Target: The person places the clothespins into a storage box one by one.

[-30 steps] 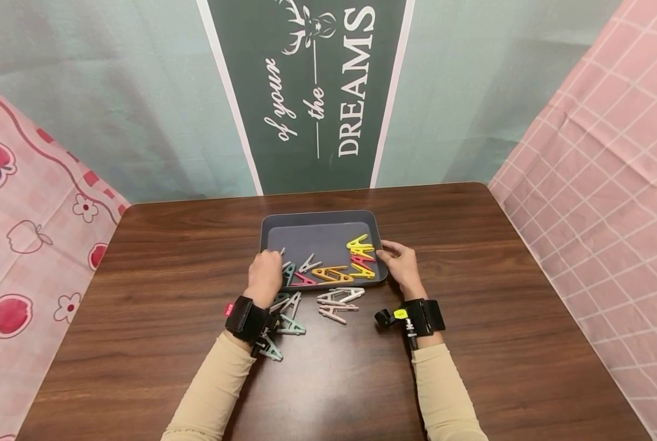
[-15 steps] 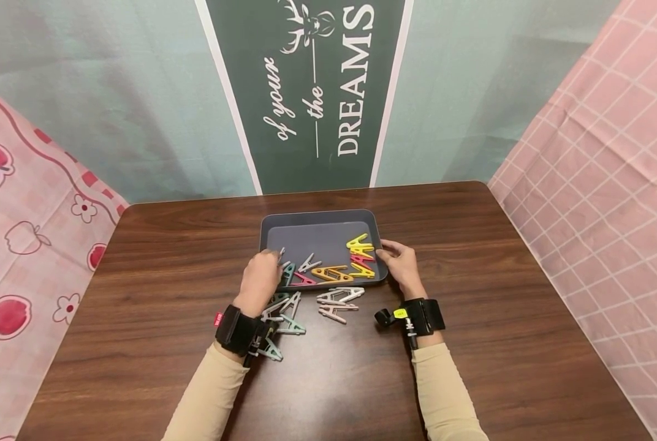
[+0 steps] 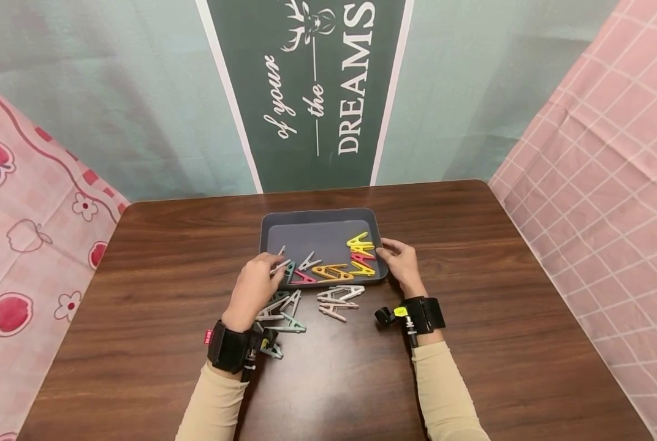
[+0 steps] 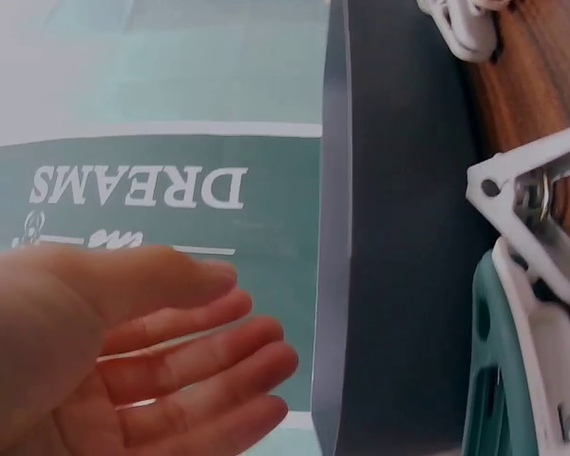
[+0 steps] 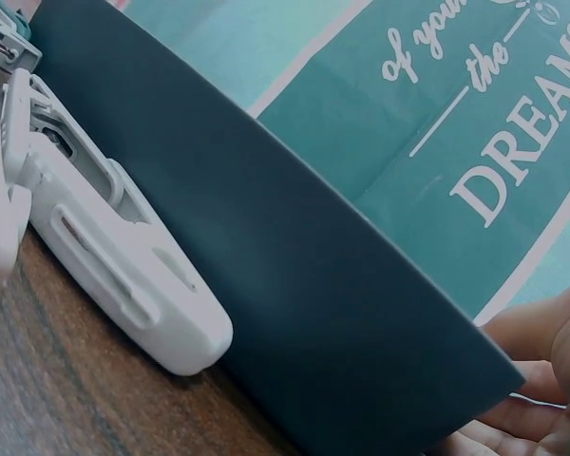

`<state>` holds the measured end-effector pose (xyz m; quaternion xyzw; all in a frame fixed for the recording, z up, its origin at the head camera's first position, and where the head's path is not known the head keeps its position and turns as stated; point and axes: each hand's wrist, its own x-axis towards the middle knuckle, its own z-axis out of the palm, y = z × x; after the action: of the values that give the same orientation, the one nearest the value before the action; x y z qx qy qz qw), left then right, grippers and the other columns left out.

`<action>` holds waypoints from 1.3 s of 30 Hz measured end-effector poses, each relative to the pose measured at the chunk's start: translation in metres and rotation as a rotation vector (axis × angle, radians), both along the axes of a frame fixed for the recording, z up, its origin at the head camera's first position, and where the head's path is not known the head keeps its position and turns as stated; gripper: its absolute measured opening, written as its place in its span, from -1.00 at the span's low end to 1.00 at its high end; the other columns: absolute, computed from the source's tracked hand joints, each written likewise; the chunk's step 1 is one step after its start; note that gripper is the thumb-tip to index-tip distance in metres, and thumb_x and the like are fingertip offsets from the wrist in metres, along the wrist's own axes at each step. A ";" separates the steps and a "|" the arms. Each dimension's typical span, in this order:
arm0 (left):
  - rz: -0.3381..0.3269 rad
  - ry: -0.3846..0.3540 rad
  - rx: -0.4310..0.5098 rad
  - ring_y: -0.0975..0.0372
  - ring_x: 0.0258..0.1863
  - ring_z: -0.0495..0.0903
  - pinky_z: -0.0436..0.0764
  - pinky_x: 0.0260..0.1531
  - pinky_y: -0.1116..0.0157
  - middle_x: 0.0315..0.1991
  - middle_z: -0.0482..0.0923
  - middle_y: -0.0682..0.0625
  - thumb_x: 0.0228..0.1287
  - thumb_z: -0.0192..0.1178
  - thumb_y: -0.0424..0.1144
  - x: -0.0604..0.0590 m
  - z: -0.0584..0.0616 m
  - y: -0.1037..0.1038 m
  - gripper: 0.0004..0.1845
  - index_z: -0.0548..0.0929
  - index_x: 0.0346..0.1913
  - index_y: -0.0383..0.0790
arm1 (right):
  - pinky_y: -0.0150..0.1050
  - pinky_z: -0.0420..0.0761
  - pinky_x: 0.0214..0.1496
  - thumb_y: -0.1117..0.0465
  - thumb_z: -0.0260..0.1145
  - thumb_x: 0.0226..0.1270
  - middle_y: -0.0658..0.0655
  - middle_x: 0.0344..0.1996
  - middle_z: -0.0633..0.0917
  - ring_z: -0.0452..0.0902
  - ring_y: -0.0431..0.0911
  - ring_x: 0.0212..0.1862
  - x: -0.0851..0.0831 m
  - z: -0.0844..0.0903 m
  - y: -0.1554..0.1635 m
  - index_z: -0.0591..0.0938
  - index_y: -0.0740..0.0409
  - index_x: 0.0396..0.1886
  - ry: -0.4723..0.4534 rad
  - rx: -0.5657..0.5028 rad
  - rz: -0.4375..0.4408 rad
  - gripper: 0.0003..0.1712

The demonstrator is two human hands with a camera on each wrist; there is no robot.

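Place: probably a staged recording corner, not a lived-in room.
Walls: pale green cloth (image 3: pixel 113 92) behind, pink printed cloths (image 3: pixel 599 153) at both sides.
Banner: dark green banner (image 3: pixel 312 92), "DREAMS".
Furniture: one brown wooden table (image 3: pixel 168 343) only.

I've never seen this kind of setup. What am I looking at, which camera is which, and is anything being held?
No machine: a person works bare-handed, with a camera strapped to each wrist and one on the head. The wide picture is the head view; the two close-ups come from the wrists. On the table sits a grey tray with coloured clips inside; more clips lie in front of it. The left hand is open and empty by the tray's near left corner. The right hand holds the tray's right edge.
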<state>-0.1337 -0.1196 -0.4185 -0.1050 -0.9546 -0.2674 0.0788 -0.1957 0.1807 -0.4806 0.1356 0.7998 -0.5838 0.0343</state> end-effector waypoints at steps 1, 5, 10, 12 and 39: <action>-0.010 -0.011 0.008 0.01 -0.17 0.70 0.66 -0.18 0.09 -0.13 0.69 -0.23 0.27 0.23 -0.32 0.000 0.001 -0.002 -0.74 0.69 -0.03 -0.35 | -0.56 0.54 -0.21 0.29 0.25 0.34 0.38 0.13 0.62 0.63 0.01 0.04 0.000 0.001 0.000 0.56 0.27 0.20 0.003 0.000 -0.001 -0.56; -0.060 -0.025 0.028 0.01 -0.12 0.69 0.65 -0.12 0.07 -0.09 0.68 -0.21 0.27 0.23 -0.30 0.000 0.001 -0.012 -0.72 0.68 0.00 -0.33 | -0.59 0.51 -0.21 0.29 0.24 0.34 0.40 0.12 0.62 0.63 0.00 0.04 -0.001 0.001 -0.001 0.55 0.29 0.21 0.024 0.011 0.001 -0.56; -0.112 0.004 0.042 0.03 -0.08 0.69 0.64 -0.07 0.06 -0.07 0.69 -0.16 0.28 0.23 -0.30 0.003 0.001 -0.024 -0.74 0.69 -0.02 -0.30 | -0.58 0.51 -0.18 0.28 0.24 0.34 0.39 0.13 0.61 0.60 0.08 0.11 0.000 0.000 -0.001 0.53 0.30 0.22 0.026 0.020 0.006 -0.54; -0.137 0.015 0.047 0.05 -0.09 0.69 0.64 -0.09 0.08 -0.09 0.69 -0.14 0.28 0.23 -0.31 0.006 0.001 -0.028 -0.76 0.69 -0.03 -0.30 | -0.55 0.52 -0.14 0.28 0.24 0.34 0.39 0.15 0.61 0.59 0.11 0.14 0.001 0.001 -0.001 0.53 0.30 0.22 0.024 0.019 0.009 -0.54; -0.361 0.068 -0.207 0.21 -0.17 0.64 0.66 -0.17 0.25 -0.21 0.65 0.04 -0.06 0.45 -0.29 0.068 -0.023 -0.056 -0.72 0.73 -0.19 -0.17 | -0.62 0.49 -0.23 0.29 0.25 0.33 0.37 0.14 0.61 0.60 -0.04 0.01 0.002 -0.001 0.000 0.54 0.29 0.21 0.027 0.006 0.007 -0.55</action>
<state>-0.0655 -0.1759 -0.4415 -0.2906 -0.9395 -0.1742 0.0506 -0.1937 0.1803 -0.4816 0.1249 0.8023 -0.5831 0.0251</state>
